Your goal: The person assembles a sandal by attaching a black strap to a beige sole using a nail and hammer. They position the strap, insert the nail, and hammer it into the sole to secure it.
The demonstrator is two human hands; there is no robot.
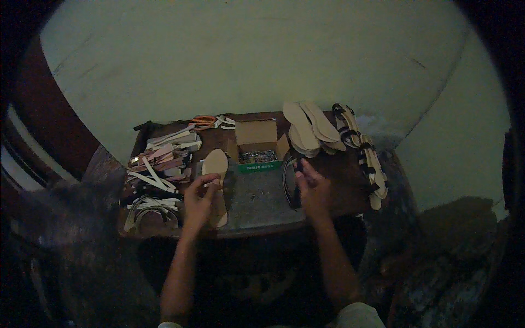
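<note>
Head view: one bare tan insole [215, 162] lies lengthwise on the surface [350, 188], left of an open box [258, 167] of small metal pieces [257, 156]. Left hand [200, 197]: over the insole's middle, fingers bent toward the thumb; cannot tell whether anything is pinched. Right hand [315, 192]: beside curved dark straps [287, 183], thumb and fingers partly bent; grip on a strap cannot be confirmed.

Progress, judged from layout: strapped sandals [373, 170] along the right edge look assembled, at least in their uppers. Insole in front bears no visible strap. Remaining stock: stacked insoles [310, 123] at rear right, loose strap pieces [164, 159] heaped at left. Exact counts unclear; light poor.
</note>
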